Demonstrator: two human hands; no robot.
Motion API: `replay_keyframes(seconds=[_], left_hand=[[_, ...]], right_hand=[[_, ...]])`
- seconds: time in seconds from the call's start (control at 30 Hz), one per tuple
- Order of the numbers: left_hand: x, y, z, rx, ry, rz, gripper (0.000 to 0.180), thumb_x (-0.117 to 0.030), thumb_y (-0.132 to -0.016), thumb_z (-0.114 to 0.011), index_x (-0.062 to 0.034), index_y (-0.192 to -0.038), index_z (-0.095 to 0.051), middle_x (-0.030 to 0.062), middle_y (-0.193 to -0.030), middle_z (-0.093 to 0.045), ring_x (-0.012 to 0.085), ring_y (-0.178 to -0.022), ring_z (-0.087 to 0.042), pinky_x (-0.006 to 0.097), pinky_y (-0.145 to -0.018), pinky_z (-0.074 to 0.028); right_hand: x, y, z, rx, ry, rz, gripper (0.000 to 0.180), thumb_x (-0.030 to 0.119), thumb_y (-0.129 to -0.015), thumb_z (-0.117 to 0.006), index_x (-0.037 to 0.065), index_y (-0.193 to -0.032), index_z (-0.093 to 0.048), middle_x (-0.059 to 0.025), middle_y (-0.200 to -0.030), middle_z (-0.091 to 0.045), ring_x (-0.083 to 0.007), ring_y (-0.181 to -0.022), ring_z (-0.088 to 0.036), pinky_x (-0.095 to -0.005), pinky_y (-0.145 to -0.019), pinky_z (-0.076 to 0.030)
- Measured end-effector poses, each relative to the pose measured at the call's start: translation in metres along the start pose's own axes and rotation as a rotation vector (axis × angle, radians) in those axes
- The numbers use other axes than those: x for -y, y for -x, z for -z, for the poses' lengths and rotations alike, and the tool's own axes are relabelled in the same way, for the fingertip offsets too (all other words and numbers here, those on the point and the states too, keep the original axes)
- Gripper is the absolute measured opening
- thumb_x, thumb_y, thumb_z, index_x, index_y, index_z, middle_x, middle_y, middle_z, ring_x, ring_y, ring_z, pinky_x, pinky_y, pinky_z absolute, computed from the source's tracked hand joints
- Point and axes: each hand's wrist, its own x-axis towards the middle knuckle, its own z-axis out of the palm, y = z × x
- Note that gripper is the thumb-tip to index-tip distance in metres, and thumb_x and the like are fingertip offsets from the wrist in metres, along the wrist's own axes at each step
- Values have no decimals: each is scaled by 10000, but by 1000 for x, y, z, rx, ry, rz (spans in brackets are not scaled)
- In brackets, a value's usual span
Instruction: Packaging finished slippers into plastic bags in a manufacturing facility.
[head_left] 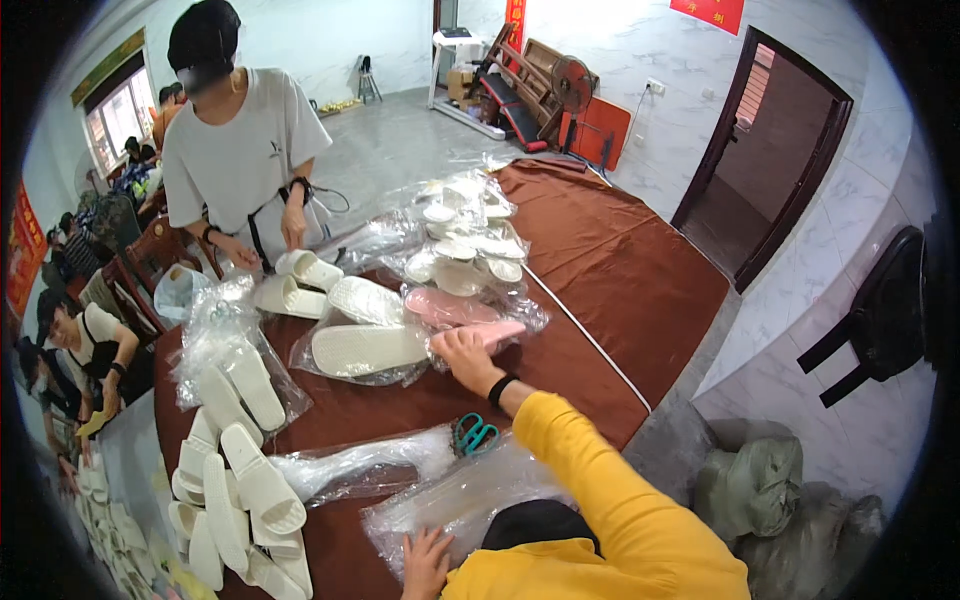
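Note:
My right hand (466,358), on an outstretched arm in a yellow sleeve, grips the near end of a pink slipper (500,332). Its fingers curl over it, and part of the grip is hidden. Another pink slipper (445,306) lies just beyond in clear plastic. Left of these, a white slipper (365,350) rests sole up in a clear bag. My left hand (426,560) lies with fingers spread at the edge of a stack of clear plastic bags (430,505). Teal-handled scissors (475,434) lie beyond that stack, beside more crumpled clear plastic (370,462).
Loose white slippers (245,490) pile up at the table's left. Bagged white slippers (465,235) stand at the far side. Across the brown-covered table (610,270), a person in a white shirt (245,140) handles white slippers. A white rod (590,338) crosses the cloth; sacks (760,480) sit right.

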Motion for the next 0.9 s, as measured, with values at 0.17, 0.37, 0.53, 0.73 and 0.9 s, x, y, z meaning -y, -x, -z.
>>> replay_keyframes(seconds=[0.17,0.37,0.53,0.73,0.9], left_hand=[[12,-1,25,-116,57,156,247,-63,-858,-615,-99,-1089,-697,121,-1221,-626,340,-1198,-559,539,-1047,-369],[-3,-17,66,-280,324,197,246,-50,-897,-586,-49,-1128,-669,134,-1157,-667,301,-997,-649,361,-861,-511],[-22,-8,102,-549,439,396,221,-47,-896,-590,-39,-1101,-674,127,-1111,-674,274,-998,-651,337,-857,-508],[-11,43,134,-932,438,404,244,-28,-905,-592,-17,-1142,-647,122,-1185,-639,253,-1063,-628,332,-899,-501],[31,53,149,-1135,624,398,426,-119,-926,-623,-36,-1333,-531,155,-1336,-545,291,-1247,-510,357,-1058,-393]], right_hand=[[4,-44,120,-259,-534,95,361,94,-832,-617,92,-1193,-595,-119,-904,-670,-331,-772,-670,-423,-654,-531],[97,-62,278,-42,-1142,155,396,-32,-871,-524,41,-1256,-581,-121,-958,-707,-146,-836,-647,-292,-764,-522],[245,-98,284,49,-1563,475,387,-17,-930,-458,26,-1309,-523,-116,-1162,-645,-135,-1004,-589,-278,-864,-490],[395,-130,332,687,-1812,600,446,338,-1042,-439,17,-1344,-503,-125,-1301,-587,-198,-1145,-587,-361,-1028,-437],[476,-135,324,452,-2019,675,375,333,-1032,-465,23,-1227,-542,-115,-1173,-626,-202,-1058,-616,-336,-914,-495]])
